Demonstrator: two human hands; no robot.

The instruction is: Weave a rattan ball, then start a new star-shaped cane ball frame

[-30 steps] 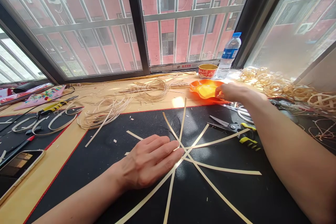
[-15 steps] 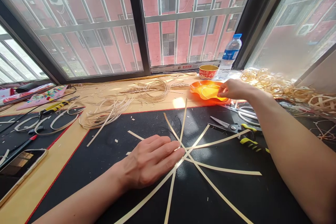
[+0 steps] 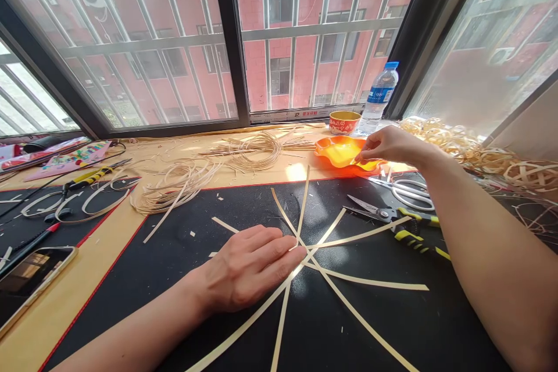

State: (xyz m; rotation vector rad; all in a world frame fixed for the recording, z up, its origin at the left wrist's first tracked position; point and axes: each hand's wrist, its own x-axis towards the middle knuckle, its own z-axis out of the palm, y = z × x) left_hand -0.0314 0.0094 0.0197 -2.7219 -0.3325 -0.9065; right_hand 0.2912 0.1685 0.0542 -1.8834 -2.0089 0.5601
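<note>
- The hands are well apart, and neither is clamped on anything that can be seen.
- The left hand lies flat and open on the crossed flat rattan strips, with its fingertips just beside the point where they cross.
- The strips fan out like spokes over a black cutting mat on the desk.
- The right hand reaches over to an orange plastic dish, with its fingertips drawn together at the dish's inner side. Whether they pinch something is too small to tell.
- Yellow-handled scissors lie open on the mat near the strips, and white-handled scissors lie just beyond them.
- A gold-rimmed red bowl and a plastic water bottle stand behind the dish, against the window frame.
- Coils of thin rattan lie on the desk left of the dish, with more coils nearer the mat's edge.
- Yellow-handled pliers and a phone lie farther left.
</note>
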